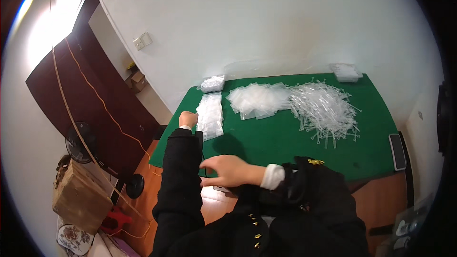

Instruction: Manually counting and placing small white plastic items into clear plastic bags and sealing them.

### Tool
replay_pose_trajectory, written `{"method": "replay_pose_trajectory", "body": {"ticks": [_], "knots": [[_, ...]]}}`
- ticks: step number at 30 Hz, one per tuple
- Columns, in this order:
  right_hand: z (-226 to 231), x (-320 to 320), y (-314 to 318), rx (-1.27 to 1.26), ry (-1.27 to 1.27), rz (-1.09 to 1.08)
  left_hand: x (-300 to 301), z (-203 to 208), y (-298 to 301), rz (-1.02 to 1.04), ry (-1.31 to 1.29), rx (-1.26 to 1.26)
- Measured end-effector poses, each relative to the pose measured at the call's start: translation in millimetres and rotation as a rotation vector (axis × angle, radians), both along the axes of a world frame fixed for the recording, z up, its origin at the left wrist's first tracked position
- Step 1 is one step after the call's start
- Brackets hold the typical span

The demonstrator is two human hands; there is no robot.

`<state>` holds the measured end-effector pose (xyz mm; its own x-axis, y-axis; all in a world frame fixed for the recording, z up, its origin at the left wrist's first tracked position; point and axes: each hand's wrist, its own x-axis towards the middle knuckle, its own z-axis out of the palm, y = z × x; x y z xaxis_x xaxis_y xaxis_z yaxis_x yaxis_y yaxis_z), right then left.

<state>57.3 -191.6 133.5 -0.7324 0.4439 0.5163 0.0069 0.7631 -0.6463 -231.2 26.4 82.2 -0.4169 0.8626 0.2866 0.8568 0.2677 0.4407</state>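
- The left hand is reaching out over the left edge of the green table, fingers curled inward, sitting just beside the near-left corner of a stack of filled clear bags. Whether it is pinching anything is not resolvable; contact with the stack looks likely but is uncertain.
- The right hand is crossing over to the left sleeve, fingers loosely spread with tips at the black cuff fabric; it appears to be tugging or pushing the sleeve, probably to keep the cloth off the table. Nothing else is visible in its grip.
- The stack of filled clear bags is lying along the table's left side in a neat column, likely squared up so pieces stay counted.
- A small heap of clear bags is sitting at the far-left corner, touching the wall side.
- A loose spread of empty flat bags is occupying the centre back, fanned out, presumably for easy picking of singles.
- A tangled pile of clear plastic ties is lying right of centre, near the flat bags.
- A clear tray is resting at the far-right corner.
- A dark phone is lying at the table's right edge, well apart from the hands.
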Motion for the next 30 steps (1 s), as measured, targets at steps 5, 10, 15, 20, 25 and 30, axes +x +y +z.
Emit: {"method": "replay_pose_trajectory", "body": {"ticks": [5, 10, 15, 20, 25, 30], "knots": [[0.7, -4.5, -21.0, -0.014, 0.015, -0.069, 80.2, 17.3, -9.4, -0.070, -0.389, 0.079], [10.8, 8.7, -50.2, -0.009, 0.091, 0.136, 97.5, 39.2, -22.8, -0.073, -0.249, 0.148], [23.4, 28.0, -94.3, 0.120, 0.088, 0.223, 112.6, 56.8, -19.7, -0.094, -0.312, 0.229], [23.8, 35.2, -141.5, 0.158, 0.234, 0.250, 99.6, 78.7, -8.2, -0.179, -0.693, 0.325], [20.3, 49.3, -151.2, 0.132, 0.180, 0.228, 133.6, 113.7, -4.5, -0.404, -1.809, 0.740], [8.5, 90.3, -71.9, 0.056, 0.356, -0.281, 242.1, 187.0, -68.5, -0.714, -1.826, 0.836]]}}
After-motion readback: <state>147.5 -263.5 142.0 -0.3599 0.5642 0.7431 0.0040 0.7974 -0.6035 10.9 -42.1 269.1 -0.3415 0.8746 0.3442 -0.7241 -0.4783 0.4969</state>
